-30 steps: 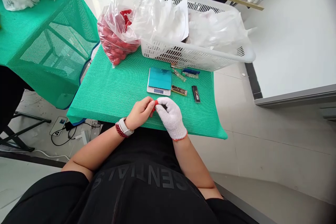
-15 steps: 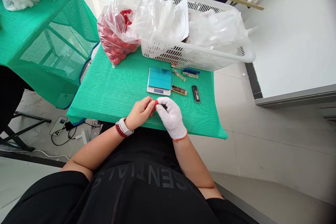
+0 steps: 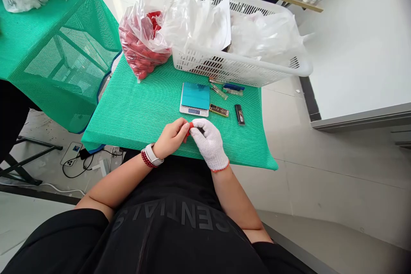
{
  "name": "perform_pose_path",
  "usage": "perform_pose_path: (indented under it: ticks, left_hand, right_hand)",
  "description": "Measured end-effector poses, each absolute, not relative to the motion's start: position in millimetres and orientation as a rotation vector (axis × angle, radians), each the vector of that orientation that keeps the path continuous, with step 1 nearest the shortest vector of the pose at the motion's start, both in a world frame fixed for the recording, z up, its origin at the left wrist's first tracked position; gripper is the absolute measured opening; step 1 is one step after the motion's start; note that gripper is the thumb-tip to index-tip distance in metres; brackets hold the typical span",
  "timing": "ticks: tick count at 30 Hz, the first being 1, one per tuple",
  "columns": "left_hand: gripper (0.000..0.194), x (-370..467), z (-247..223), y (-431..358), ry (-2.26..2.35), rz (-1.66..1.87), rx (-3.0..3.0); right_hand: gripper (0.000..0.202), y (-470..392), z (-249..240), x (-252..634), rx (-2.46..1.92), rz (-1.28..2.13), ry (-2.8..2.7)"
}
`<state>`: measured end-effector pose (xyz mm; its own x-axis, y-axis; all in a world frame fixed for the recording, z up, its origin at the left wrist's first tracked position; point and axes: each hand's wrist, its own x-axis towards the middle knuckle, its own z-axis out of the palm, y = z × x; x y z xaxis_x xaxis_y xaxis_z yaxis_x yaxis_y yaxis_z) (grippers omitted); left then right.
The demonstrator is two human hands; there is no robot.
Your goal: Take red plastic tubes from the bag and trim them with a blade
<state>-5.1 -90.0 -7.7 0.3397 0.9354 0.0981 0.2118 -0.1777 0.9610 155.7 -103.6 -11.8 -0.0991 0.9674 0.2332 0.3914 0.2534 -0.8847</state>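
A small red piece [image 3: 191,125] is pinched between both my hands above the table's front edge; its exact kind is mostly covered by fingers. My left hand [image 3: 173,136], bare, with a white band and red beads at the wrist, closes on its left side. On the other side my right hand [image 3: 208,140], in a white knit glove with an orange cuff, grips it between thumb and fingers. Just beyond the hands lies a digital scale [image 3: 195,97] with a blue-green top. Beside it are a black-and-gold narrow pack [image 3: 219,110] and a black narrow pack [image 3: 239,114].
A clear bag of red pieces [image 3: 144,53] stands at the back left of the green-covered table [image 3: 128,107]. Behind the scale sits a white plastic basket [image 3: 221,68] with plastic bags. Several clear and blue slim items [image 3: 233,88] lie before it. Phones and cables rest on the floor left.
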Motion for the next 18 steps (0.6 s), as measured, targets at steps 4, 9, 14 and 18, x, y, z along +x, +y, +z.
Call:
perform_pose_path:
  ticks: [4, 9, 14, 18]
  left_hand:
    - [0.031, -5, -8, -90, 1.057, 0.926, 1.636]
    - [0.030, -5, -9, -91, 1.055, 0.928, 1.635]
    - [0.024, -5, -16, -89, 1.010, 0.980, 1.628]
    - [0.024, -5, -19, -87, 1.018, 1.078, 1.692]
  right_hand:
    - [0.012, -103, -13, 156, -1.264, 0.831, -1.651]
    - [0.011, -103, -14, 156, -1.251, 0.837, -1.636]
    - [0.012, -103, -18, 156, -1.201, 0.886, -1.546]
    - [0.012, -103, -20, 158, -1.171, 0.889, -1.511]
